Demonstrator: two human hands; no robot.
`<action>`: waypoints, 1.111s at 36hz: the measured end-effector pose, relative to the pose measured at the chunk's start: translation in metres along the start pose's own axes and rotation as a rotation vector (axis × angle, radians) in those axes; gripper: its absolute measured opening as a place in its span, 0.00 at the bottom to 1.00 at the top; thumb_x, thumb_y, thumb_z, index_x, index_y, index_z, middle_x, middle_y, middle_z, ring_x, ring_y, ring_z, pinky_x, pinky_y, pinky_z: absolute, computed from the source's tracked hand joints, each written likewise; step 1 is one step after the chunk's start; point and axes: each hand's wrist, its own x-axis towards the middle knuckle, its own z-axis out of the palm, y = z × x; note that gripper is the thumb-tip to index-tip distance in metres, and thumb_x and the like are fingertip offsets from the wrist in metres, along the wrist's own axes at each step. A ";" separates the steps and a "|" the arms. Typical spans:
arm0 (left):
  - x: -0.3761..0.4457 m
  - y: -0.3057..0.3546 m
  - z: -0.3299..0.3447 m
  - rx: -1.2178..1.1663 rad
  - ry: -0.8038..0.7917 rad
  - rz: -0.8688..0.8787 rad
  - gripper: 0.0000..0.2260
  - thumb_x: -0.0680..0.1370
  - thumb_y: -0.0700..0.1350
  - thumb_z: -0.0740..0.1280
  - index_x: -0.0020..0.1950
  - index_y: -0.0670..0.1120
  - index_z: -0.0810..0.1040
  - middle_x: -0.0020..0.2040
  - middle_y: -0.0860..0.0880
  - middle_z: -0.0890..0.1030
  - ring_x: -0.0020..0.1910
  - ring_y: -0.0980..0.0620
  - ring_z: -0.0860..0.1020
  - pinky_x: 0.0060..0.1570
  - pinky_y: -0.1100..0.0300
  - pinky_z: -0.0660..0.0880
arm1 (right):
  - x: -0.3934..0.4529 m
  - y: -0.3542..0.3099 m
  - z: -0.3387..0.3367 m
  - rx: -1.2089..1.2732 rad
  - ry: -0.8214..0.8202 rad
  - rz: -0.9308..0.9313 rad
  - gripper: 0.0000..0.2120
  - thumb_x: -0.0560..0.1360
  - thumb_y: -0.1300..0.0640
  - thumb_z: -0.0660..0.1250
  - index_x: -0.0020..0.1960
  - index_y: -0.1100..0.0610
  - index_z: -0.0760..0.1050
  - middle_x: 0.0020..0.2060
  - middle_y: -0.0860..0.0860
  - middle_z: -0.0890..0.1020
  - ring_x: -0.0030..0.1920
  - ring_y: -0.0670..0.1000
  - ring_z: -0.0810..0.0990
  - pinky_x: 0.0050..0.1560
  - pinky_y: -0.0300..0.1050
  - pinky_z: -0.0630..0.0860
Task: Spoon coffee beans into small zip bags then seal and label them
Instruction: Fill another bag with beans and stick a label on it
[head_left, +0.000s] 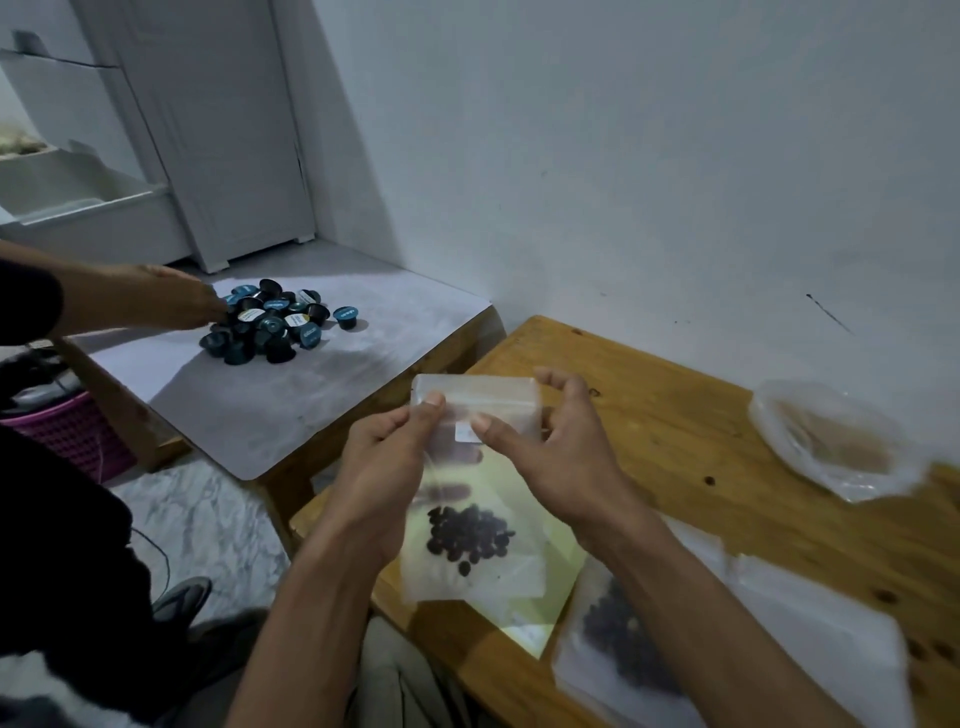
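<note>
I hold a small clear zip bag (480, 400) upright over the wooden table (675, 415). A clump of dark coffee beans (470, 538) sits in its bottom. My left hand (387, 467) pinches the bag's top left near the zip strip. My right hand (550, 447) pinches the top right, its thumb beside a small white label (464, 432) on the bag. Under the bag lies a pale yellow-green sheet (558, 566). A second bag of beans (621, 636) lies flat on the table, partly hidden by my right forearm.
A crumpled clear plastic bag (831, 441) lies at the table's far right. On a lower grey-topped table (270, 405) to the left sits a pile of dark coffee capsules (272, 322), with another person's hand (176, 299) on it. A pink basket (78, 431) stands on the floor.
</note>
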 end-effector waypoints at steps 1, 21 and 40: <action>-0.001 -0.001 0.002 0.003 -0.016 0.001 0.12 0.80 0.48 0.66 0.51 0.41 0.84 0.45 0.43 0.87 0.43 0.46 0.86 0.38 0.49 0.82 | 0.000 0.003 -0.001 0.088 0.006 0.020 0.34 0.70 0.49 0.79 0.67 0.42 0.62 0.53 0.51 0.83 0.50 0.50 0.85 0.52 0.52 0.83; 0.007 0.001 0.000 0.049 0.072 0.148 0.07 0.76 0.39 0.72 0.53 0.41 0.83 0.45 0.46 0.87 0.44 0.48 0.86 0.40 0.50 0.82 | 0.007 -0.003 0.003 0.248 0.041 -0.104 0.22 0.72 0.60 0.77 0.60 0.49 0.71 0.39 0.54 0.87 0.38 0.54 0.84 0.36 0.47 0.79; 0.150 -0.009 0.075 0.504 -0.091 0.213 0.33 0.66 0.38 0.82 0.67 0.45 0.71 0.53 0.44 0.79 0.48 0.49 0.80 0.52 0.50 0.81 | 0.110 0.041 -0.053 0.057 0.600 0.083 0.21 0.71 0.60 0.77 0.57 0.49 0.70 0.47 0.51 0.82 0.42 0.47 0.80 0.34 0.36 0.73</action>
